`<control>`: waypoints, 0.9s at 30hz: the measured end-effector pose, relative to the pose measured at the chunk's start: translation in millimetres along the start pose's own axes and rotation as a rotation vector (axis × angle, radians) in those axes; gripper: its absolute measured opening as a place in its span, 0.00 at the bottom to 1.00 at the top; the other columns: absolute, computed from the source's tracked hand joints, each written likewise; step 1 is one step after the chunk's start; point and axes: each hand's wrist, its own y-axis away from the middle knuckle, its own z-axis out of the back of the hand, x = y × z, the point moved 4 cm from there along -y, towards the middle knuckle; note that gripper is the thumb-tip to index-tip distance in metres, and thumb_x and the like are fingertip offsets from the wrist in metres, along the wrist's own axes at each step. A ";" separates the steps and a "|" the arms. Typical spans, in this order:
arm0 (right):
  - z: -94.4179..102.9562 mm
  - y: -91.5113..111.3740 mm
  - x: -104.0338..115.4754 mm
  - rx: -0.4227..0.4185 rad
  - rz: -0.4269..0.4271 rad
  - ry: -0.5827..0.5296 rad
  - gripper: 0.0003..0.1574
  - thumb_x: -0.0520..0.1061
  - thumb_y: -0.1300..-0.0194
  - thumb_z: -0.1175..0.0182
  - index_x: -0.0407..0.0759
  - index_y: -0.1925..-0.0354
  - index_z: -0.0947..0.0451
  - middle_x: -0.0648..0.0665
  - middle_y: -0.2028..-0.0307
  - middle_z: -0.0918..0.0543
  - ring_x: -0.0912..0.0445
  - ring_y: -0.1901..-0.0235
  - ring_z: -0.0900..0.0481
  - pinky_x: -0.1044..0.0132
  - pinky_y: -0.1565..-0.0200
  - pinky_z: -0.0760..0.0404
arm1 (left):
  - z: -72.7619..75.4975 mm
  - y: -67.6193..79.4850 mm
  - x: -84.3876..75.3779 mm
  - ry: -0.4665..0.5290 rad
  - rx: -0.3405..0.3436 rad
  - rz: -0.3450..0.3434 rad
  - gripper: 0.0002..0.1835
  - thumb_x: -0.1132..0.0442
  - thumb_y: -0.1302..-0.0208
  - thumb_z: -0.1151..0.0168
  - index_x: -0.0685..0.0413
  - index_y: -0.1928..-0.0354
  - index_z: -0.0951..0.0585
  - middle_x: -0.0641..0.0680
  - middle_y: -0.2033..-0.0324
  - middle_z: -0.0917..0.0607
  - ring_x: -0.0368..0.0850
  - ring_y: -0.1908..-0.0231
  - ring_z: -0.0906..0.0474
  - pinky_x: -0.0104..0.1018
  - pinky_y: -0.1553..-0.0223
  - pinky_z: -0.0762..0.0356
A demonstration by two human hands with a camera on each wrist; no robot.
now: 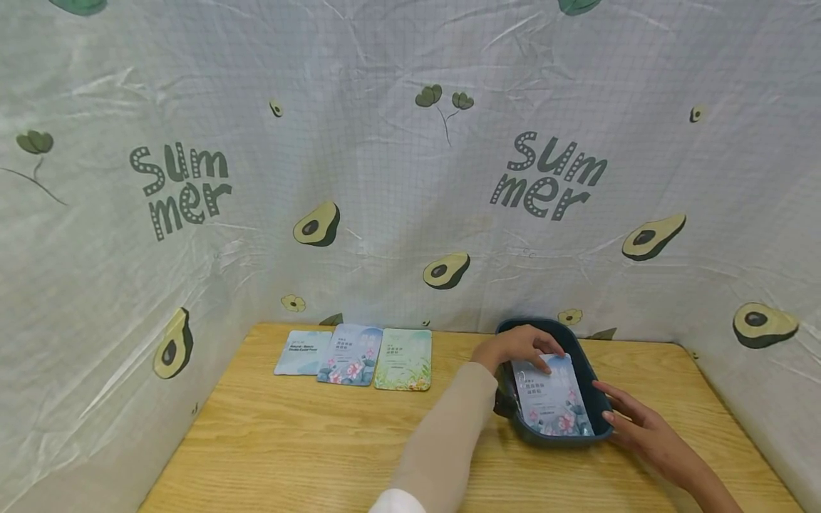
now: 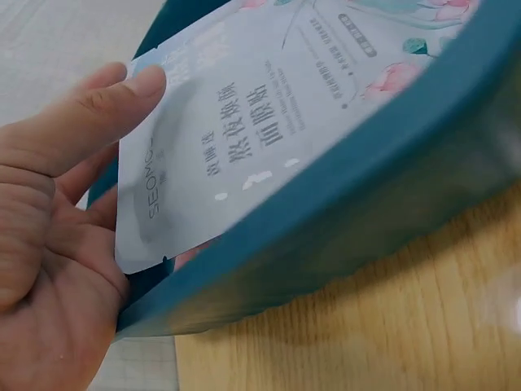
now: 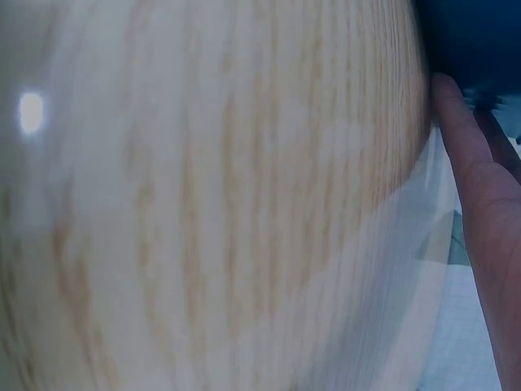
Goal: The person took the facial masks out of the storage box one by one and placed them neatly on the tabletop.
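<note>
A face mask packet (image 1: 550,399), pale blue with pink flowers and printed text, lies inside a dark teal plastic basket (image 1: 586,363). At its upper end my left hand (image 1: 522,345) pinches it. In the left wrist view, the thumb of that hand (image 2: 61,195) lies on the packet's face (image 2: 236,138), with the other fingers partly hidden behind it. My right hand (image 1: 648,434) touches the basket's right side near the rim with extended fingers. The right wrist view catches part of this hand (image 3: 488,204) against the dark basket wall (image 3: 472,41).
Left of the basket, three packets lie in a row on the wooden table (image 1: 308,442): a light blue one (image 1: 301,353), a blue floral one (image 1: 349,355) and a green one (image 1: 403,360). A printed curtain (image 1: 385,164) encloses the table's back and sides.
</note>
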 end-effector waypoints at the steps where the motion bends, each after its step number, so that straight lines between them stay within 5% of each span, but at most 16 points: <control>1: -0.3 -0.1 -0.3 0.001 0.002 -0.003 0.39 0.50 0.19 0.50 0.48 0.19 0.52 0.27 0.21 0.60 0.82 0.45 0.36 0.51 0.43 0.20 | 0.5 1.1 -0.2 0.016 0.007 -0.006 0.22 0.65 0.41 0.25 0.49 0.43 0.14 0.43 0.48 0.14 0.30 0.50 0.22 0.21 0.47 0.28; 9: 0.2 -1.4 -2.5 0.000 0.001 -0.013 0.39 0.51 0.19 0.50 0.49 0.19 0.52 0.28 0.21 0.60 0.82 0.46 0.36 0.52 0.43 0.20 | 6.0 9.4 0.3 0.157 -0.006 -0.068 0.24 0.70 0.41 0.26 0.55 0.41 0.17 0.48 0.46 0.14 0.32 0.49 0.20 0.23 0.46 0.27; 13: 0.7 -2.4 -0.4 0.002 0.016 -0.002 0.39 0.50 0.18 0.51 0.48 0.19 0.52 0.27 0.22 0.61 0.56 0.30 0.39 0.52 0.43 0.20 | 8.8 14.0 1.5 0.219 -0.041 -0.060 0.20 0.70 0.41 0.26 0.55 0.46 0.16 0.46 0.52 0.13 0.32 0.50 0.21 0.24 0.45 0.27; 16: 0.9 -3.0 0.2 0.009 0.036 0.002 0.38 0.49 0.18 0.52 0.46 0.19 0.53 0.26 0.22 0.61 0.51 0.28 0.42 0.53 0.43 0.19 | 10.1 19.0 0.2 0.272 -0.044 -0.064 0.19 0.71 0.41 0.26 0.55 0.48 0.16 0.44 0.54 0.14 0.33 0.51 0.20 0.26 0.46 0.26; 20: 1.9 -3.4 -1.8 -0.002 0.035 0.007 0.38 0.50 0.18 0.51 0.47 0.19 0.51 0.27 0.22 0.60 0.78 0.42 0.37 0.55 0.44 0.19 | 10.1 27.9 -3.8 0.239 -0.030 -0.102 0.21 0.70 0.39 0.27 0.52 0.44 0.16 0.43 0.56 0.14 0.33 0.56 0.20 0.25 0.52 0.24; 24: 1.5 -3.1 -4.1 0.000 0.033 0.006 0.38 0.50 0.18 0.51 0.47 0.19 0.52 0.27 0.21 0.60 0.85 0.48 0.37 0.54 0.44 0.19 | 6.3 37.8 -8.4 0.183 -0.069 -0.125 0.22 0.69 0.38 0.28 0.49 0.42 0.16 0.44 0.54 0.14 0.32 0.57 0.21 0.24 0.54 0.24; 27: 1.0 -2.1 -4.2 0.002 0.033 0.007 0.38 0.50 0.18 0.52 0.47 0.19 0.52 0.26 0.22 0.61 0.85 0.48 0.37 0.54 0.44 0.19 | 0.9 44.1 -9.4 0.206 -0.179 -0.078 0.21 0.67 0.38 0.27 0.47 0.43 0.15 0.44 0.55 0.13 0.32 0.60 0.21 0.25 0.57 0.23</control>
